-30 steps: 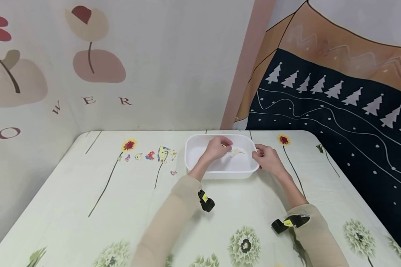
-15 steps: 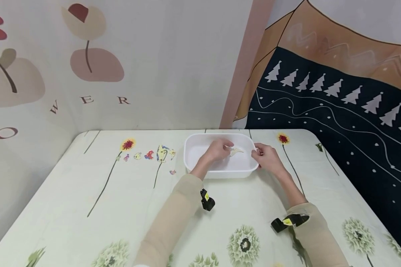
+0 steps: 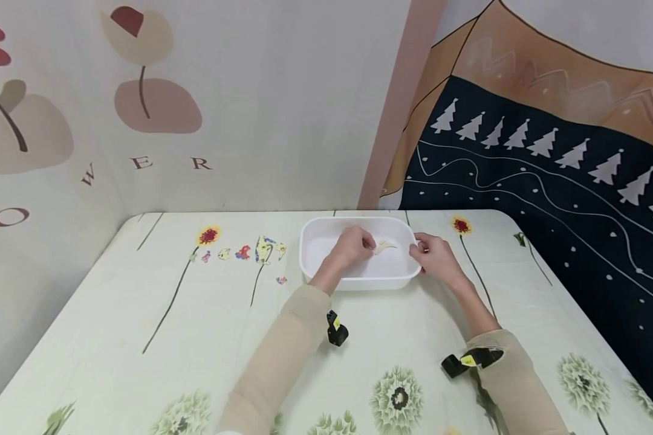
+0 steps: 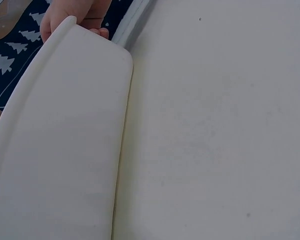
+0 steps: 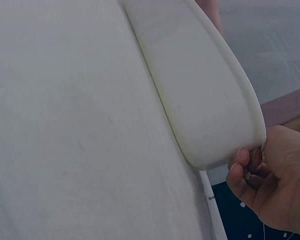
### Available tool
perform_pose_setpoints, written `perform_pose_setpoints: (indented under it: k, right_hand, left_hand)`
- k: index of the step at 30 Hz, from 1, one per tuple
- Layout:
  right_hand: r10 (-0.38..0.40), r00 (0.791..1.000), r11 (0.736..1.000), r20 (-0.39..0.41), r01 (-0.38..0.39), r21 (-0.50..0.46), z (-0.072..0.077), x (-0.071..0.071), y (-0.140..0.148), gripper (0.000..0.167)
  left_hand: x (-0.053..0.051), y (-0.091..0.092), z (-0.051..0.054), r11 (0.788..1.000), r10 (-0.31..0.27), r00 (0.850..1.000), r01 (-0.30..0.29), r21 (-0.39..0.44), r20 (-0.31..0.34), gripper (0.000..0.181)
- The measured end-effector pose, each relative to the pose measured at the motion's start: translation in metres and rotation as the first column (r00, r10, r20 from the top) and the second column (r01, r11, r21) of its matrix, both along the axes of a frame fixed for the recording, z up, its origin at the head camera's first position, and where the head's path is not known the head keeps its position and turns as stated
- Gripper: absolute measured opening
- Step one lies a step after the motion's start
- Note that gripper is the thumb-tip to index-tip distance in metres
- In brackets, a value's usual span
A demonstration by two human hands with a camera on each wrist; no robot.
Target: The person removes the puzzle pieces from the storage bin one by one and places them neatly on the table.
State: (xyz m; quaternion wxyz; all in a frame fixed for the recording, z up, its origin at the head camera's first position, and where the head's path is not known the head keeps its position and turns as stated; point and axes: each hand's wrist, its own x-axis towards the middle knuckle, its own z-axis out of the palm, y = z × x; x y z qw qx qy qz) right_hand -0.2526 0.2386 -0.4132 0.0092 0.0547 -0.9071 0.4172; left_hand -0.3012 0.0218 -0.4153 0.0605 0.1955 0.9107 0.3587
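A white plastic tub [image 3: 326,225] stands near the far edge of the table. My left hand [image 3: 354,246] reaches inside it, fingers bent down at the left end of a thin, pale, curved piece [image 3: 384,246]. Whether the fingertips pinch that piece or only touch it is hidden. At the tub's right end, my right hand [image 3: 436,258] grips the rim with thumb and curled fingers. The right wrist view shows this right hand [image 5: 275,175] at the tub's corner. In the left wrist view the tub's outer wall [image 4: 65,125] hides my left hand.
Several small coloured cut-outs lie in a row left of the tub, among them a red one [image 3: 242,252] and a larger yellow-and-blue one [image 3: 263,249]. A tiny one [image 3: 281,280] sits nearer. A flower-print cloth [image 3: 207,326] covers the table; a printed curtain hangs behind.
Over the last second my left hand has lowered inside the tub, and its fingers have come to the pale piece's left end. My right hand stays on the rim.
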Motion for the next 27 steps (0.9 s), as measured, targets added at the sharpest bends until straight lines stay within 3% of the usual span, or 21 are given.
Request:
perform_pose_setpoints:
  k: [6, 14, 23, 27]
  right_hand:
    - [0.0, 1.0, 1.0, 0.007, 0.0, -0.004, -0.0012, -0.0011, 0.0004, 0.045]
    - [-0.013, 1.0, 1.0, 0.023, 0.013, 0.007, -0.0016, -0.0012, 0.0001, 0.046]
    - [-0.015, 0.999, 1.0, 0.029, 0.015, 0.01, -0.0007, -0.001, -0.0005, 0.046]
    - [-0.019, 0.999, 1.0, 0.046, 0.019, 0.016, -0.0001, -0.0012, -0.0007, 0.047]
  left_hand:
    - [0.0007, 0.0007, -0.0011, 0.999, -0.004, 1.0, 0.005, -0.044, 0.02, 0.007]
    - [0.0004, 0.0023, -0.0018, 0.996, -0.022, 0.999, 0.019, -0.086, -0.04, 0.015]
    - [0.0035, -0.0016, 0.0019, 0.999, 0.041, 0.999, -0.041, 0.005, -0.027, 0.012]
    - [0.0054, -0.0052, 0.0059, 0.996, 0.039, 0.999, -0.036, 0.084, -0.035, 0.01]
